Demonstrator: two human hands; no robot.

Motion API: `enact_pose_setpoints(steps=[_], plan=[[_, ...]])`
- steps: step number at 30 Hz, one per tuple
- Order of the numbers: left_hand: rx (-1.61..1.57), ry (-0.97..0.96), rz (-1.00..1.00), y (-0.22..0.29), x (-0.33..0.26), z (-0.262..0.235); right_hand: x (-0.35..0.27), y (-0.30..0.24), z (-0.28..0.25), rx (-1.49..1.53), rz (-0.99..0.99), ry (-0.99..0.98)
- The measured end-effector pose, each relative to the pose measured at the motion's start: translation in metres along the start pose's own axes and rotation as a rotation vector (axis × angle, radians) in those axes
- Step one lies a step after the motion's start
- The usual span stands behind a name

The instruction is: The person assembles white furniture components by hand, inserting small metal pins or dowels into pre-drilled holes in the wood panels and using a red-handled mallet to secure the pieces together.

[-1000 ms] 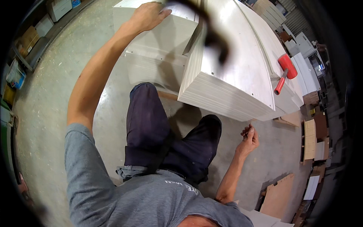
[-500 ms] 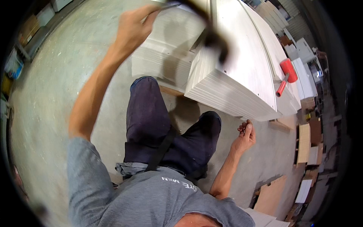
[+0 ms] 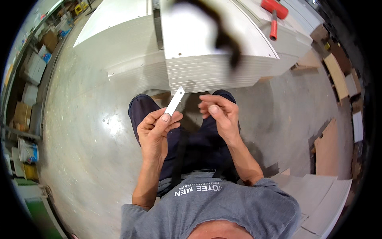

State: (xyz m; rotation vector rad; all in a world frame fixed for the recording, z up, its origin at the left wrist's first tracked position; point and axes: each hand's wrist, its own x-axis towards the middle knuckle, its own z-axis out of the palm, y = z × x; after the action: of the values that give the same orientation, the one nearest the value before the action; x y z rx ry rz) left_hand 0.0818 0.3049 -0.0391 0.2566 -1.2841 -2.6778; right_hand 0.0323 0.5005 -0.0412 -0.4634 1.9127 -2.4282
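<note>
A tall stack of white panels (image 3: pixel 223 69) stands just ahead of the knees in dark trousers (image 3: pixel 140 109), blocking the way forward, and a second white stack (image 3: pixel 119 49) stands to its left behind a narrow dark gap. A red mallet (image 3: pixel 274 15) lies on the panels at the upper right, its handle pointing back toward the person. A dark, blurred object (image 3: pixel 223 38) hangs close to the lens and hides part of the central stack's top. Along the left side runs shelving (image 3: pixel 22 132) with a cardboard box (image 3: pixel 22 114) and a white bucket (image 3: pixel 28 150); on the right, a brown board (image 3: pixel 327 150) lies on the floor, with pale panels (image 3: pixel 318 195) nearer the person's right side. The floor (image 3: pixel 87 135) is smooth grey concrete, shiny beside the left knee and dotted with pale specks. The central stack's near edge shows many thin layers, and bare concrete stretches from the left leg to the shelving. Between the person and that edge, the left hand (image 3: pixel 154 128) pinches a flat whitish strip (image 3: pixel 175 101) between thumb and fingers, its holed end slanting up and away. The right hand (image 3: pixel 223 118) is just beside it, fingers loosely bent; whether they grip anything small, I cannot tell.
</note>
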Motion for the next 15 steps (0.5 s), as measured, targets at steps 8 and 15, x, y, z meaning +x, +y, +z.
enact_pose_setpoints(steps=[8, 15], plan=[[0.132, -0.152, -0.068, -0.022, -0.003, 0.030, 0.007, 0.008, -0.005, 0.112, 0.033, 0.003], [0.085, -0.339, -0.379, -0.040, 0.007, 0.049, 0.002, 0.016, -0.036, 0.371, 0.040, 0.084]])
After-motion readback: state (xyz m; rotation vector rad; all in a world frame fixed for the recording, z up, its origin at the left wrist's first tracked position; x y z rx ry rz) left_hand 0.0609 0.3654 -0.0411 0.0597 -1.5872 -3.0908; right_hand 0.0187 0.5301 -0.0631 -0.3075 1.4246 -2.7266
